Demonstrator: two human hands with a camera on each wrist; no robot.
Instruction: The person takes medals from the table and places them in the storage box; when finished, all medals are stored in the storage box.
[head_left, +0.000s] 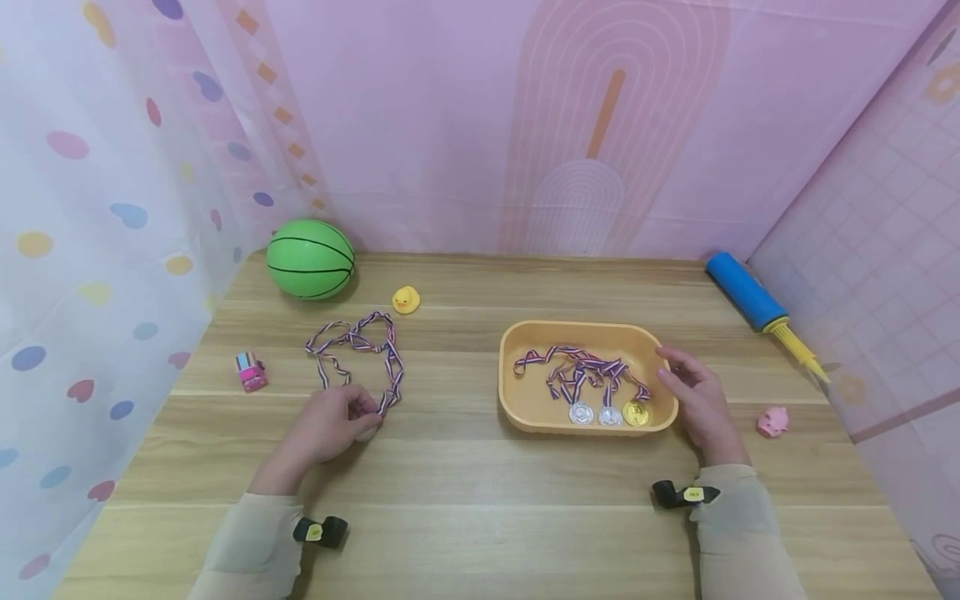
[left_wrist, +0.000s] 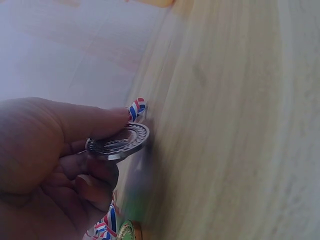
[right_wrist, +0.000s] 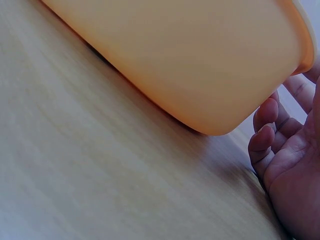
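Note:
In the head view my left hand [head_left: 330,425] pinches a silver medal [left_wrist: 120,142] between thumb and fingers, just above the wooden table. Its striped ribbon [head_left: 393,367] trails in loose loops across the tabletop. Low in the left wrist view, a gold-rimmed medal [left_wrist: 129,231] shows beside more ribbon [left_wrist: 106,225]. My right hand [head_left: 699,402] rests at the right end of a yellow-orange bin [head_left: 517,412], fingers relaxed by its rim. Two silver medals [head_left: 581,413] and a gold medal [head_left: 636,412] lie inside along the near wall, with tangled ribbons [head_left: 585,367] behind them.
A green ball [head_left: 311,260] and a yellow rubber duck [head_left: 406,300] sit at the back left. A small pink toy [head_left: 251,372] lies at the left. Toward the right are a pink pig figure [head_left: 772,422] and a blue hand pump [head_left: 746,292]. Curtains border the table.

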